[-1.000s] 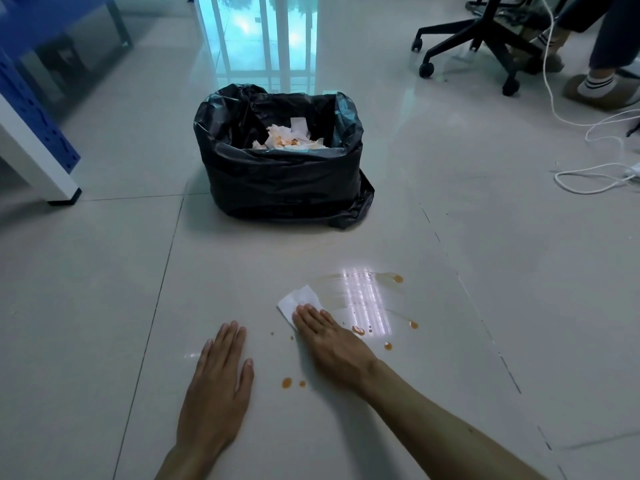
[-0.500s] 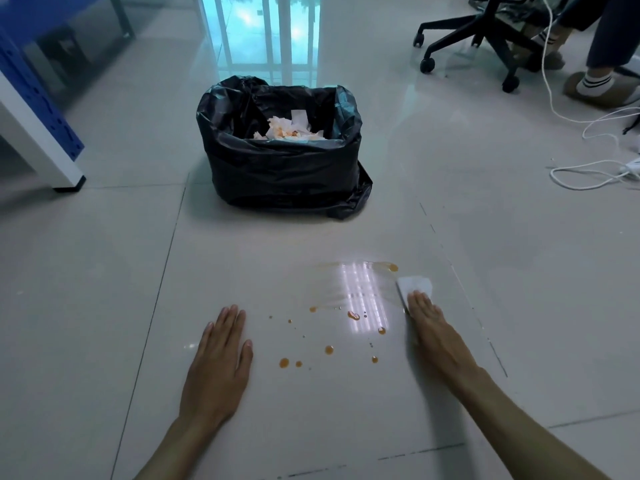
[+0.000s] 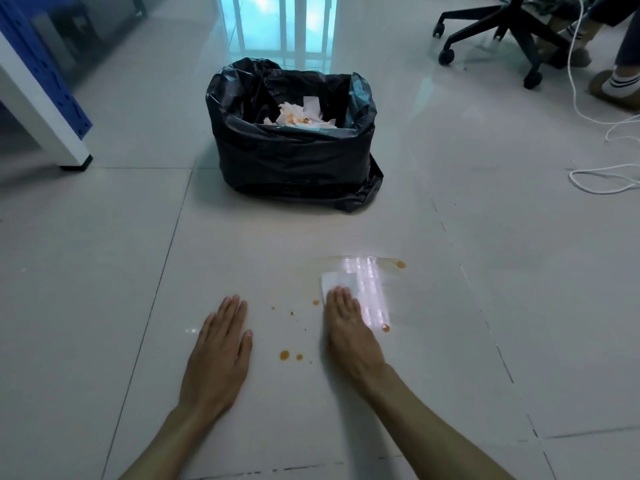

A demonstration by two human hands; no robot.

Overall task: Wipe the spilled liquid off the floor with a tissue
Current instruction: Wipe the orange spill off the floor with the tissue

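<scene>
Tissue (image 3: 337, 281), white and folded, lies flat on the tiled floor (image 3: 104, 271) under the fingertips of the right hand (image 3: 349, 327), whose straight, close-set fingers press it onto a wet smear. Orange drops of spilled liquid (image 3: 284, 355) dot the tile between it and the left hand (image 3: 220, 351), which rests flat with fingers straight. Beyond stands a black-bagged bin (image 3: 294, 161) holding stained tissues (image 3: 298, 116).

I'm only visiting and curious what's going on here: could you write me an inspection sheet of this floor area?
Surface: glossy pale tiled floor; orange droplets and a wet smear on it.
Job's things: folded white tissue on the spill.
Clutter: black-bagged bin holding stained tissues.
Hands: left hand flat on floor; right hand presses the tissue, fingers straight.
Cables: white cord lying loose, right.
Surroundings: black wheeled chair base, a person's socked foot, blue-and-white desk leg.
</scene>
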